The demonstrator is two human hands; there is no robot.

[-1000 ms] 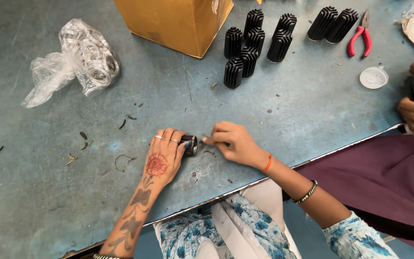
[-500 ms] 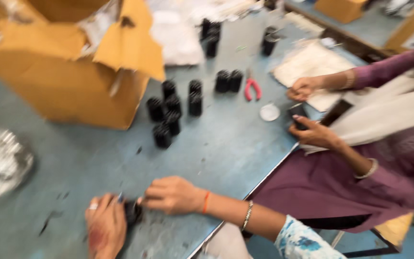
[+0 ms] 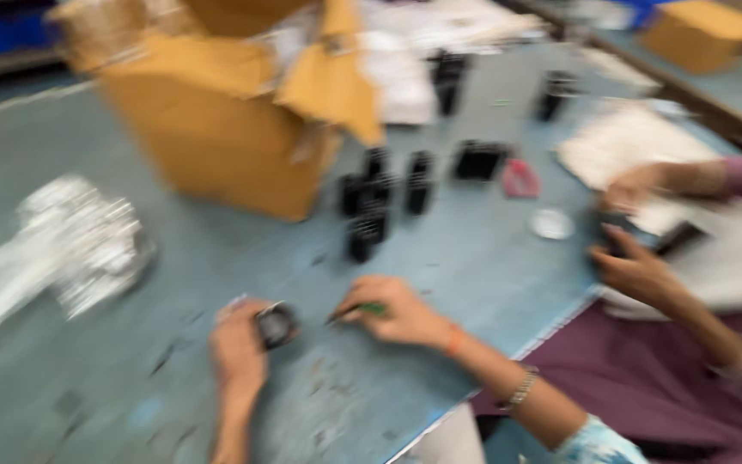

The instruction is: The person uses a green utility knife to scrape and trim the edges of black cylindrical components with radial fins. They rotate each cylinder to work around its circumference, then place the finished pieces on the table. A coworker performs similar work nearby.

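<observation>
Pinching a small round black part (image 3: 275, 325) in left hand (image 3: 238, 354) fingers, right hand (image 3: 397, 311) fingers gripping a thin green-tipped tool (image 3: 355, 311), blurred.

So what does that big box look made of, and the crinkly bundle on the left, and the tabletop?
The box looks like corrugated cardboard: matt tan-brown, with bent open flaps. The bundle seems to be thin clear plastic film: shiny, whitish and crumpled. The tabletop has a dull blue-grey, scuffed surface, perhaps painted metal or laminate; the blur leaves that open.
</observation>
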